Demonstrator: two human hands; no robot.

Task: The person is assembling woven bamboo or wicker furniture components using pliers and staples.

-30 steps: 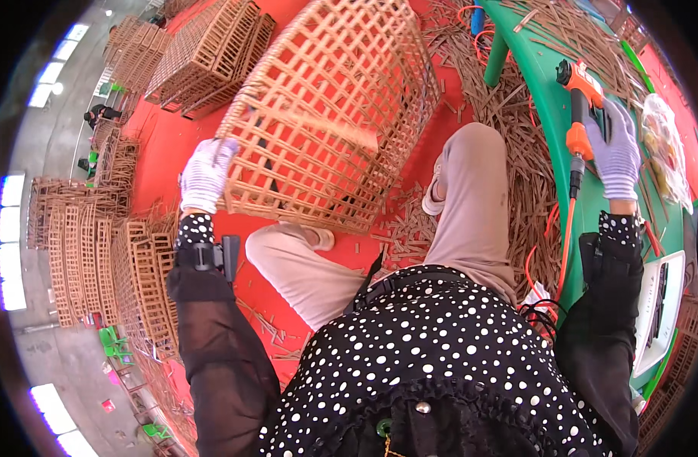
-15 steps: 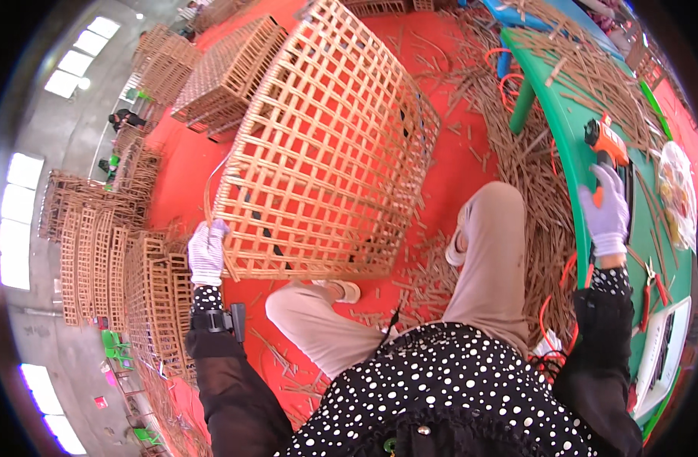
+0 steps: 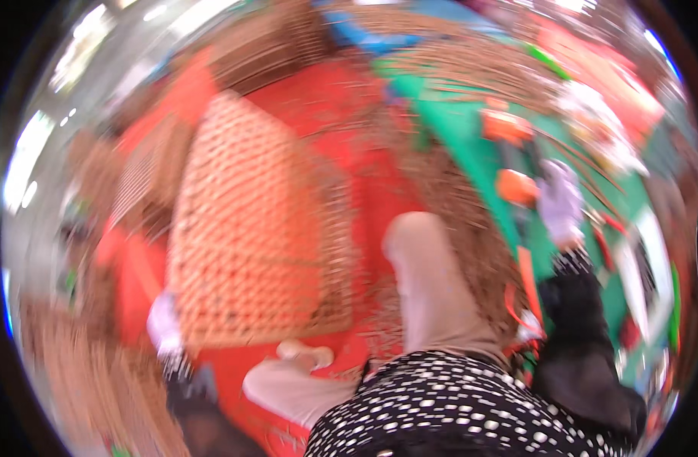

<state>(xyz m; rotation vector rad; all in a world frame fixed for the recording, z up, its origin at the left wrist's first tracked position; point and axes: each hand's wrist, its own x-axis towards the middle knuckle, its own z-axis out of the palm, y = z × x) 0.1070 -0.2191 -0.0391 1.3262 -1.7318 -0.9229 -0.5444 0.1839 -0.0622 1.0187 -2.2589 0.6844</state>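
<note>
At the left hand [image 3: 165, 324], a latticed basket [image 3: 246, 236] stretches lengthwise forward.

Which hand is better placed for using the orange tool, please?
Probably the right hand: it is close beside the orange tool, over the green table. The left hand is at the woven basket, near its lower left corner.

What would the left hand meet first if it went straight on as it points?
Probably the brown lattice stack ahead of the left hand, across a stretch of red floor covering. The picture is blurred and depth is unclear, so that's likely rather than certain.
</note>
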